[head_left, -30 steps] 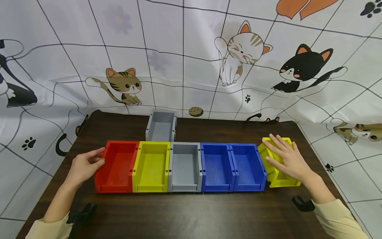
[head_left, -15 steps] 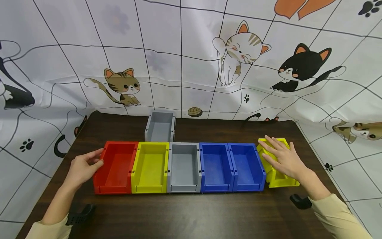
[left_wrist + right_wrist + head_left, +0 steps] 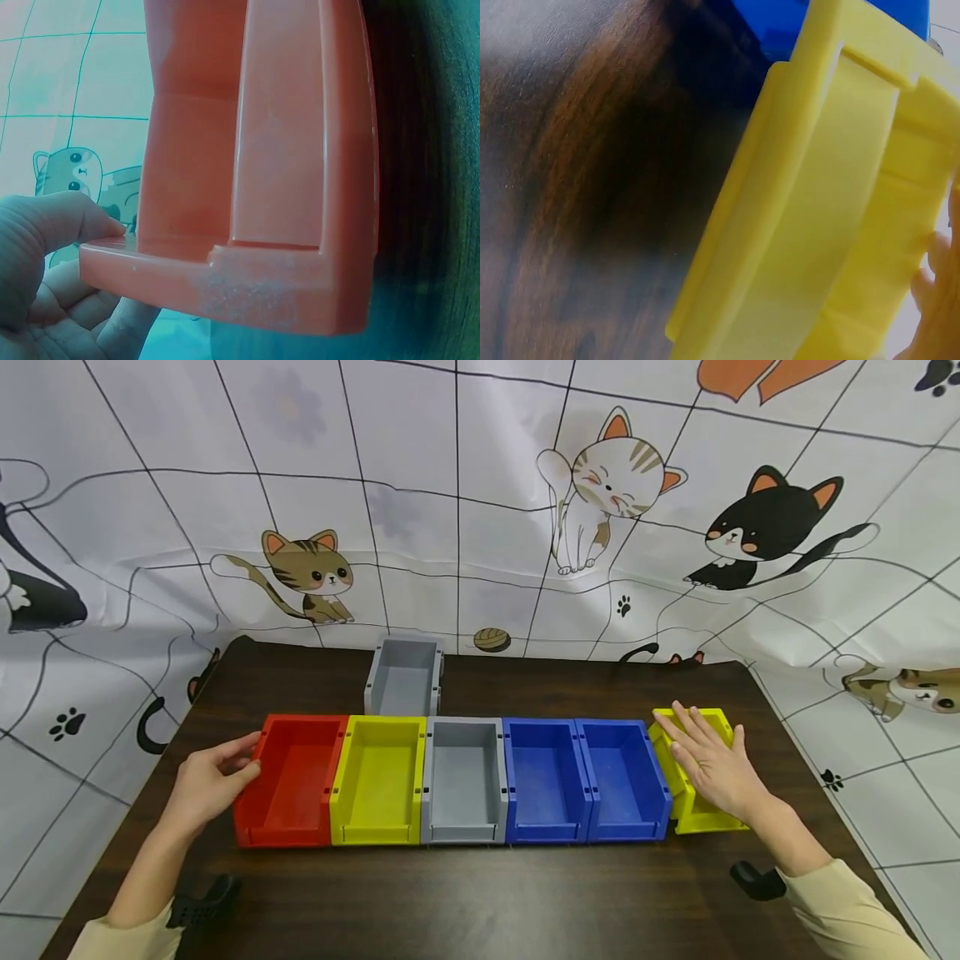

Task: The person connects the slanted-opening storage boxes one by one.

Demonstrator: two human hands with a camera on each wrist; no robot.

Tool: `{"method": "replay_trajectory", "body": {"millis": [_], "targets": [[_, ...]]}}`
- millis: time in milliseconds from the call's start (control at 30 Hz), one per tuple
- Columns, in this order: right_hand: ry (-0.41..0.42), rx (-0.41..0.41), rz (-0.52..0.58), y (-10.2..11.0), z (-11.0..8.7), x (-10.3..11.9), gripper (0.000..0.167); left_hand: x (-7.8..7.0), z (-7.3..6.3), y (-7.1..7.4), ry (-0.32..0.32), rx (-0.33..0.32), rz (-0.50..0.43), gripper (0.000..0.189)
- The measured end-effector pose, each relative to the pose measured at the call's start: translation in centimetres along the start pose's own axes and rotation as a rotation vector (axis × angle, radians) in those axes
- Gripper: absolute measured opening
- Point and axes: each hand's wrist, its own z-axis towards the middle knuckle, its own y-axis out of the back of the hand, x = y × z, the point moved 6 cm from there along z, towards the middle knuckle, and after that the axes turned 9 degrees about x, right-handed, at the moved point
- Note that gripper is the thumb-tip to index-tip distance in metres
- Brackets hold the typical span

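Note:
My left hand (image 3: 206,787) pinches the outer wall of the red storage bin (image 3: 295,781) at the left end of the row. In the left wrist view, the thumb lies on the rim of that bin and the fingers are outside and under it. My right hand (image 3: 716,770) lies over the right-end yellow bin (image 3: 699,818), its fingers extended and spread. This bin stands slightly turned beside the outer blue bin (image 3: 624,785). In the right wrist view, its front lip (image 3: 795,217) shows, with fingers at the far wall; their contact is partly hidden.
Between the red and outer blue bins stand a yellow bin (image 3: 378,781), a grey bin (image 3: 465,781) and another blue bin (image 3: 546,781), side by side. Behind them is a second grey bin (image 3: 405,677). The dark wooden table (image 3: 480,902) meets a cat-print curtain (image 3: 450,527).
The right-end yellow bin has shifted and turned very slightly, its front corner a little further left, with my right hand over it. My left hand keeps its hold on the red bin.

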Motion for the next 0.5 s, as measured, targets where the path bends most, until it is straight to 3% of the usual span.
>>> {"method": "replay_trajectory", "body": {"millis": [100, 233, 300, 500], "targets": [[-0.013, -0.003, -0.017, 0.0, -0.1, 0.0, 0.053, 0.1, 0.2, 0.0, 0.002, 0.004, -0.003, 0.046], [-0.034, 0.015, -0.031, 0.0, 0.1, 0.1, 0.052, -1.9, -0.6, 0.5, -0.036, 0.031, -0.002, 0.045], [-0.037, 0.045, -0.054, -0.3, 0.5, 0.2, 0.052, -2.5, -0.9, 0.7, -0.044, 0.015, 0.014, 0.043], [-0.031, 0.068, -0.019, -2.0, 0.8, 0.0, 0.052, -2.2, -1.3, 0.7, -0.062, 0.001, 0.002, 0.042]]}}
